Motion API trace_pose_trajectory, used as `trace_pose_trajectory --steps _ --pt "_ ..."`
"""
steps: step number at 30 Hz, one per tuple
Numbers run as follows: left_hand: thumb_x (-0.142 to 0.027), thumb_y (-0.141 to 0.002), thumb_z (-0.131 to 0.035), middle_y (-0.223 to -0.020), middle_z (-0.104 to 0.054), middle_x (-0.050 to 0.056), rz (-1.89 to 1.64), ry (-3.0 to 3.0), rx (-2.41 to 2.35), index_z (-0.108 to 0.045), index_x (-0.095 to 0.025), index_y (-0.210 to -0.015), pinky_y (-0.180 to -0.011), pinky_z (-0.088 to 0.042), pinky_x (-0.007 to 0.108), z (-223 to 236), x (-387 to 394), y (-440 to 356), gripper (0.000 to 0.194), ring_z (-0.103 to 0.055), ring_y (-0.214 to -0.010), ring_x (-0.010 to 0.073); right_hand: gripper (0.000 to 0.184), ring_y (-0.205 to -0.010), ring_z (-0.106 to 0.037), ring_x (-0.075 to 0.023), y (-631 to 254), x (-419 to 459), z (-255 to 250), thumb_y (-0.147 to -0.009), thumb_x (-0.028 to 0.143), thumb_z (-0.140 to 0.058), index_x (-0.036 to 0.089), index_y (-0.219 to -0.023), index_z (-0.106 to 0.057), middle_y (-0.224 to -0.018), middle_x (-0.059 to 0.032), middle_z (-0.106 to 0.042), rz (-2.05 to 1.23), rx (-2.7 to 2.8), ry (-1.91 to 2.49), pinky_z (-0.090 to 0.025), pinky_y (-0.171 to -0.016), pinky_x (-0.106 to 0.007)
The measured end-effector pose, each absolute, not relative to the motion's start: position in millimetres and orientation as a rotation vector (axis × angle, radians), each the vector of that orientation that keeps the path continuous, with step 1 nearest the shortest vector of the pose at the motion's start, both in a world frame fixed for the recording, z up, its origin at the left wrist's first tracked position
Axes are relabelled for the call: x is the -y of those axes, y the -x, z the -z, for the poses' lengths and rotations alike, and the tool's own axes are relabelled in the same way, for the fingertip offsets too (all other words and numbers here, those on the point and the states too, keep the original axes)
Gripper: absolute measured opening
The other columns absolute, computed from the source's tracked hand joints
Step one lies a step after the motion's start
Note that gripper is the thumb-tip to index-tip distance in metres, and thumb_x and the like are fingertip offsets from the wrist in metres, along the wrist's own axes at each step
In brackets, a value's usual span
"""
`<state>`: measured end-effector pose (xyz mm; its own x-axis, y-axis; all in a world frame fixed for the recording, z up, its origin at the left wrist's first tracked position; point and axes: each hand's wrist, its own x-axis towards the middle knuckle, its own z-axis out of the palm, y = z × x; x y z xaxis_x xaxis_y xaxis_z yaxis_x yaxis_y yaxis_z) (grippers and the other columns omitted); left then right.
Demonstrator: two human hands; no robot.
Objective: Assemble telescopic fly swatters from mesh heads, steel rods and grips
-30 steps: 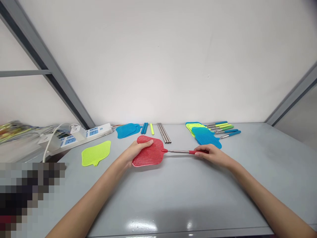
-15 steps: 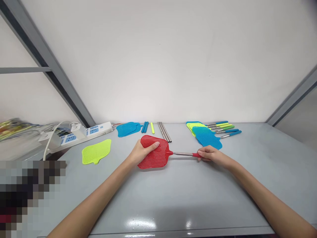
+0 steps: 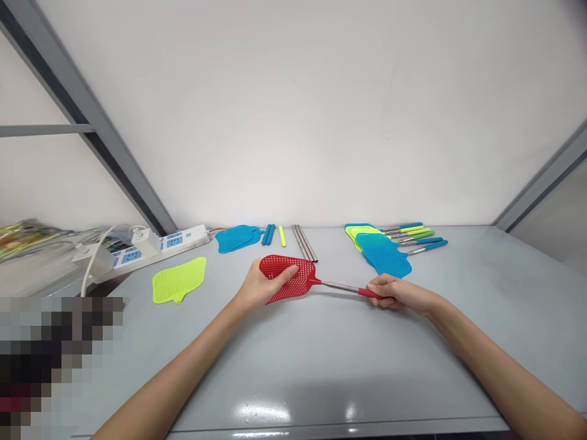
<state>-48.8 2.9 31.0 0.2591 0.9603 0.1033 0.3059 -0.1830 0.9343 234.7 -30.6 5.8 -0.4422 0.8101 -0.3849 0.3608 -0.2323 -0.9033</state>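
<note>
Both my hands hold one red fly swatter just above the grey table. My left hand grips the red mesh head by its left edge, thumb lying on top. My right hand is closed round the red handle at the right end. A thin metal rod joins head and handle between the hands. The mesh head is tilted, its far edge raised.
A loose yellow-green mesh head lies to the left. At the back lie blue mesh heads, blue and yellow grips, metal rods and a pile of finished swatters. A white power strip sits at back left.
The red swatter has shifted a little to the right and its mesh head has tipped up off the table. Both hands kept their grip.
</note>
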Motion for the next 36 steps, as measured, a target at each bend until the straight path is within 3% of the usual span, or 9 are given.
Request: trace_pose_trajectory --steps 8,17,24,28,36 --pt "-0.043 -0.066 -0.062 -0.067 -0.066 0.002 -0.844 -1.652 -1.101 -0.06 -0.017 -0.066 -0.048 -0.048 0.022 -34.7 1.3 48.6 0.026 -0.06 -0.058 0.0162 0.03 -0.039 -0.013 -0.0046 -245.9 24.4 -1.1 -0.076 0.036 -0.046 0.014 -0.057 -0.046 -0.044 0.0067 -0.026 -1.938 1.659 1.286 -0.006 -0.037 -0.022" --pt "-0.044 -0.067 -0.061 -0.073 -0.066 0.003 -0.844 -1.615 -1.13 -0.058 -0.017 -0.075 -0.051 -0.049 0.023 -40.1 -1.8 48.4 0.028 -0.062 -0.062 0.0177 0.034 -0.035 -0.018 -0.0035 -244.5 22.0 -0.1 -0.078 0.04 -0.044 0.01 -0.068 -0.057 -0.044 0.006 -0.033 -1.889 1.658 1.265 -0.01 -0.033 -0.02" --pt "-0.045 -0.066 -0.062 -0.075 -0.066 0.004 -0.794 -1.467 -1.085 -0.058 -0.017 -0.077 -0.054 -0.05 0.026 -35.1 -9.4 50.2 0.031 -0.062 -0.066 0.0192 0.033 -0.038 -0.031 -0.0044 -236.2 24.3 -6.1 -0.071 0.047 -0.058 0.014 -0.079 -0.055 -0.051 0.0041 -0.045 -1.654 1.806 1.388 -0.018 -0.034 -0.018" --pt "-0.047 -0.065 -0.062 -0.08 -0.067 0.006 -0.734 -1.31 -1.07 -0.058 -0.017 -0.083 -0.059 -0.05 0.028 -33.3 -11.5 52.9 0.035 -0.063 -0.07 0.0208 0.035 -0.041 -0.036 -0.0059 -230.8 23.5 -3.6 -0.07 0.049 -0.056 0.014 -0.076 -0.058 -0.055 0.0007 -0.052 -1.442 1.869 1.444 -0.025 -0.037 -0.019" --pt "-0.047 -0.065 -0.062 -0.08 -0.067 0.005 -0.761 -1.411 -1.125 -0.059 -0.017 -0.082 -0.059 -0.05 0.028 -30.0 -9.9 52.4 0.034 -0.063 -0.069 0.0203 0.035 -0.038 -0.029 -0.0051 -226.7 23.8 -0.1 -0.073 0.044 -0.053 0.01 -0.074 -0.062 -0.044 0.0035 -0.043 -1.511 1.855 1.337 -0.018 -0.034 -0.019"
